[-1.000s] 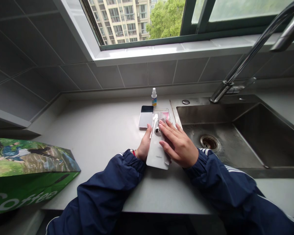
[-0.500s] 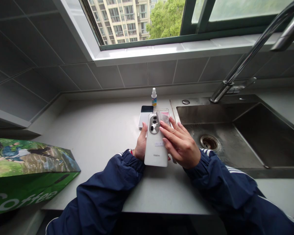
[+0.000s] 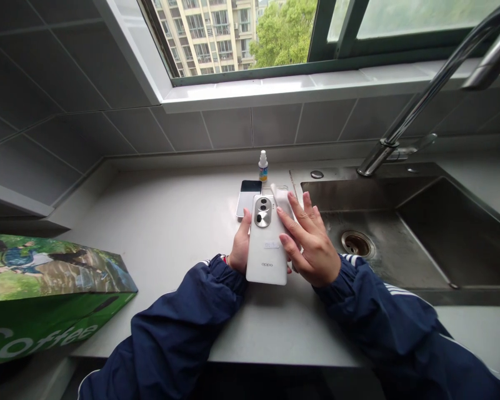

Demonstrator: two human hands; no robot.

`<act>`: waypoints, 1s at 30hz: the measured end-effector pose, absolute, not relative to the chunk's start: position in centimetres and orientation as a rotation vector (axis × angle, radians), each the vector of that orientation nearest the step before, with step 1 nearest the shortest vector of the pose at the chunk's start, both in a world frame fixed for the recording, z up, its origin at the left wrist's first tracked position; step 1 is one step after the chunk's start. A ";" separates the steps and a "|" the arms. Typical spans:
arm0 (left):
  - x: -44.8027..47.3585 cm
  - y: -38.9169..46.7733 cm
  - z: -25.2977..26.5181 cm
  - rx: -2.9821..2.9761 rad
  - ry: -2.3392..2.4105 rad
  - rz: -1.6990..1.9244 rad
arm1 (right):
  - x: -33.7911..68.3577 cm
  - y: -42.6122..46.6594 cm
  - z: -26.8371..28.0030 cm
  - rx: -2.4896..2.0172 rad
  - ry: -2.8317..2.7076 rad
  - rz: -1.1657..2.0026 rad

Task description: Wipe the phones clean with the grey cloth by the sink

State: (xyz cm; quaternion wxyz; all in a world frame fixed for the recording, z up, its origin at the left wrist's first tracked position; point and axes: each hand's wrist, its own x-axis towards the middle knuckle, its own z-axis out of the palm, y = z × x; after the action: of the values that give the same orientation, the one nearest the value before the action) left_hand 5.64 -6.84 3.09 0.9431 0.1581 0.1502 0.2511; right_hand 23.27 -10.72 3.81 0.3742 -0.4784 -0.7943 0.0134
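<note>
My left hand (image 3: 240, 245) grips a white smartphone (image 3: 267, 275) along its left side, with the back facing up. The phone has an oval silver camera module and a small label. My right hand (image 3: 312, 244) is at the phone's right edge, holding a thin grey cloth (image 3: 281, 195) under its fingers. Much of the cloth is hidden behind that hand. Beyond the phone a white box-like item with a dark end (image 3: 250, 189) lies on the counter, beside a small spray bottle (image 3: 263, 166) standing upright.
To the right is a steel sink (image 3: 316, 194) with a drain (image 3: 357, 243) and a chrome faucet (image 3: 404, 111). A green coffee box (image 3: 58, 311) stands at the left edge of the white counter (image 3: 150, 222). A window is set above the tiled back wall.
My right hand and the cloth have shifted slightly right, off the camera module toward the phone's edge, with fingers more spread. My left hand keeps its hold on the phone.
</note>
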 end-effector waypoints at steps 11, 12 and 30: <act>6.7 -6.4 3.6 0.196 0.316 0.811 | 23.2 -10.9 3.8 -1.048 -2.117 0.121; 6.8 -6.4 3.8 0.191 0.333 0.839 | 23.1 -11.0 3.8 -1.026 -2.125 0.130; 5.9 -6.3 2.6 0.222 0.407 0.748 | 22.1 -12.4 4.5 -0.655 -2.360 0.302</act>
State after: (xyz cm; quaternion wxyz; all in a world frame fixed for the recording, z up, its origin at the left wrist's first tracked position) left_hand 5.91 -6.29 2.60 0.9048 0.1077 0.1969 0.3620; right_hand 22.14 -12.36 4.52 0.3308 -0.2504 -0.9025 0.1154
